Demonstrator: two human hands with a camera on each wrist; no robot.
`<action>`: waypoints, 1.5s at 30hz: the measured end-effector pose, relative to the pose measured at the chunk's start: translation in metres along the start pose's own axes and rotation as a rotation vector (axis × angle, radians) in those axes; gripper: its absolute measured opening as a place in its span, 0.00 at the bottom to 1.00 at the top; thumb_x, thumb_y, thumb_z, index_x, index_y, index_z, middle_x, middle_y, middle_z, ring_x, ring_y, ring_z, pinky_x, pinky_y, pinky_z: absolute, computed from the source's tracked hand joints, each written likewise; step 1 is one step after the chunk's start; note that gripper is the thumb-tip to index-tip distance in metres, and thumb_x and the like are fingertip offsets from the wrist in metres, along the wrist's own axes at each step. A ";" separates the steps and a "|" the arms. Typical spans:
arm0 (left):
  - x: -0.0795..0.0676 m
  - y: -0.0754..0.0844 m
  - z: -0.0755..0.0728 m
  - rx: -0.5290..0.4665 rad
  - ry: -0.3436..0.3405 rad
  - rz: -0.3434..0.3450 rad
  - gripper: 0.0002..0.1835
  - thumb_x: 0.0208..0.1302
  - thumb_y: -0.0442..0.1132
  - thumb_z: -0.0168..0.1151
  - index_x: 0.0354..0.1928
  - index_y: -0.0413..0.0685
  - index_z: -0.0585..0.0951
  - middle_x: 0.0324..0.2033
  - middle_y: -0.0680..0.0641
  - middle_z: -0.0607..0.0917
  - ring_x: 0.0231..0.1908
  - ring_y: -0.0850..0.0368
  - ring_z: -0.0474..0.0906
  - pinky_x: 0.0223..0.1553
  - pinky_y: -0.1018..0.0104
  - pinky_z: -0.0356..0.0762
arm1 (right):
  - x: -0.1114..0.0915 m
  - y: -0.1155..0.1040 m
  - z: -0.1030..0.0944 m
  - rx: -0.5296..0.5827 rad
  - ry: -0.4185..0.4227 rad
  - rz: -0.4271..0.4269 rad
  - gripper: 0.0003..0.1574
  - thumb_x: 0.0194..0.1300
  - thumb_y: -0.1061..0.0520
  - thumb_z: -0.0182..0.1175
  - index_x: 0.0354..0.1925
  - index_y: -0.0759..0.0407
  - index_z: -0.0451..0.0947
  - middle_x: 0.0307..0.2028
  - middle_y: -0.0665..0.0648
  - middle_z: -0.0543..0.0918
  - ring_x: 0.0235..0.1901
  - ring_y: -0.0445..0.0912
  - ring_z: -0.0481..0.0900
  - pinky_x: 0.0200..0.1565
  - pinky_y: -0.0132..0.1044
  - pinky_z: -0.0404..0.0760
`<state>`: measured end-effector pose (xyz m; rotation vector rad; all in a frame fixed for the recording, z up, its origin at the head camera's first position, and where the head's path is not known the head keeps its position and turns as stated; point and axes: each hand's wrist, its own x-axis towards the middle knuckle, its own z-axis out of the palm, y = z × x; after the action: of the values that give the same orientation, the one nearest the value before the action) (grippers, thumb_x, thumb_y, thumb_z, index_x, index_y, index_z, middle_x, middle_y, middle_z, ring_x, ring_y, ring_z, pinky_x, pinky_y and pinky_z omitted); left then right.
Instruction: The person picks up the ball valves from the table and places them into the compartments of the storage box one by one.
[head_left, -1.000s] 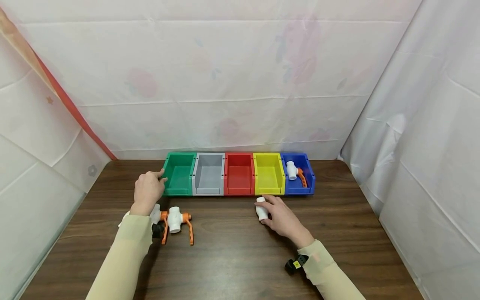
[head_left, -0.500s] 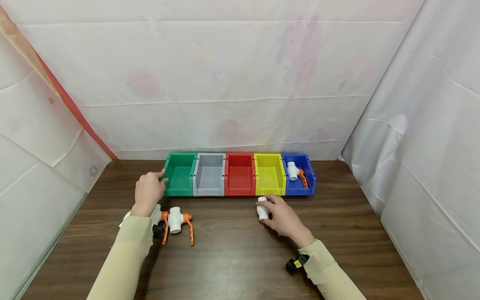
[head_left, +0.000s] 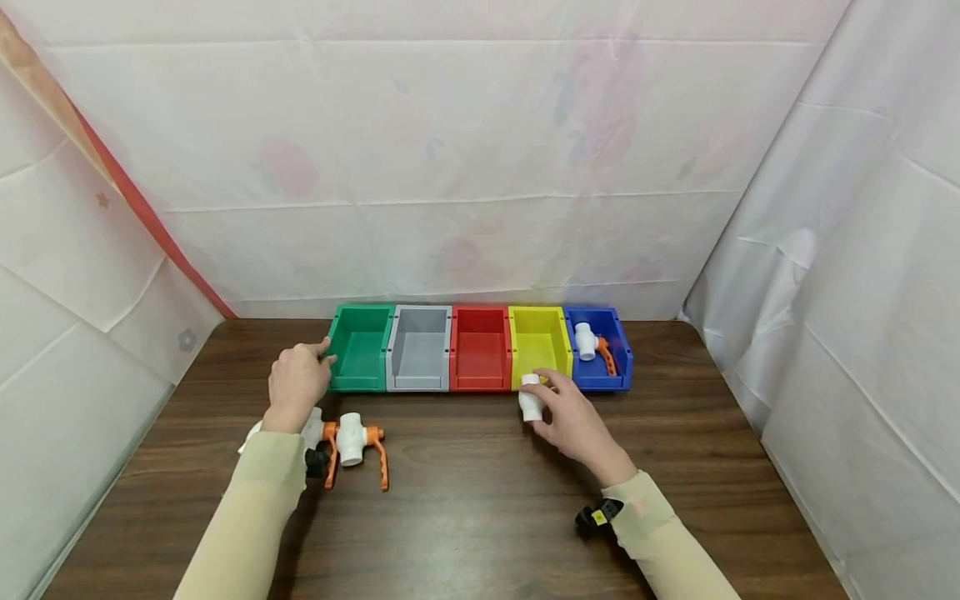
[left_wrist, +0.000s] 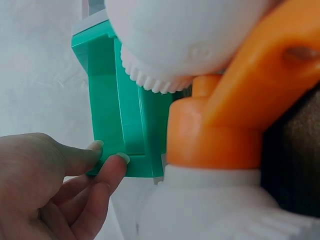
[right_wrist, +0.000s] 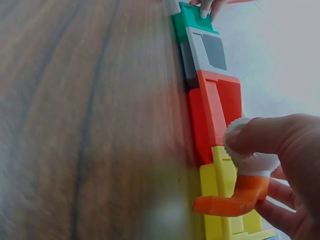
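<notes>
My left hand (head_left: pixel 296 383) pinches the left side wall of the green bin (head_left: pixel 358 354) between thumb and fingers; the left wrist view shows the fingertips on its rim. In my right hand (head_left: pixel 576 421) is a white ball valve (head_left: pixel 531 403), gripped by thumb and fingers at the front lip of the yellow bin (head_left: pixel 538 337). The valve's orange lever handle (right_wrist: pixel 225 204) shows in the right wrist view, below the white body. Another ball valve (head_left: pixel 585 342) lies inside the blue bin (head_left: pixel 600 386).
Grey (head_left: pixel 418 350) and red (head_left: pixel 480 350) bins stand between green and yellow, all in one row. A white valve with orange handle (head_left: pixel 350 440) lies on the brown table (head_left: pixel 450 533); others beside it are partly hidden by my left forearm. Cloth (head_left: pixel 480 150) hangs behind.
My right hand has lifted the ball valve from in front of the yellow bin and moved it forward and slightly right, to that bin's lip. My left hand stays on the green bin.
</notes>
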<state>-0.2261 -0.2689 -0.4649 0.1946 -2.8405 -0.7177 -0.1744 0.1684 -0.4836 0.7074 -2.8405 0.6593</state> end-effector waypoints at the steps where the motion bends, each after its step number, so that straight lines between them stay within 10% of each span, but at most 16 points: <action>1: 0.000 0.000 0.000 0.000 0.001 0.003 0.22 0.71 0.40 0.62 0.64 0.42 0.77 0.57 0.31 0.78 0.13 0.49 0.66 0.14 0.59 0.64 | 0.001 0.000 -0.001 -0.004 0.011 -0.006 0.35 0.51 0.57 0.79 0.58 0.46 0.80 0.64 0.56 0.70 0.60 0.53 0.69 0.58 0.51 0.75; 45: -0.002 -0.001 -0.002 0.049 -0.024 -0.004 0.23 0.72 0.42 0.60 0.67 0.45 0.75 0.55 0.31 0.80 0.12 0.48 0.67 0.13 0.57 0.64 | 0.051 0.008 -0.023 -0.063 0.277 -0.143 0.33 0.51 0.63 0.77 0.55 0.53 0.79 0.65 0.61 0.66 0.56 0.55 0.72 0.52 0.47 0.81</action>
<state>-0.2237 -0.2697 -0.4641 0.2003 -2.8831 -0.6558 -0.2224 0.1643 -0.4537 0.7377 -2.5210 0.5914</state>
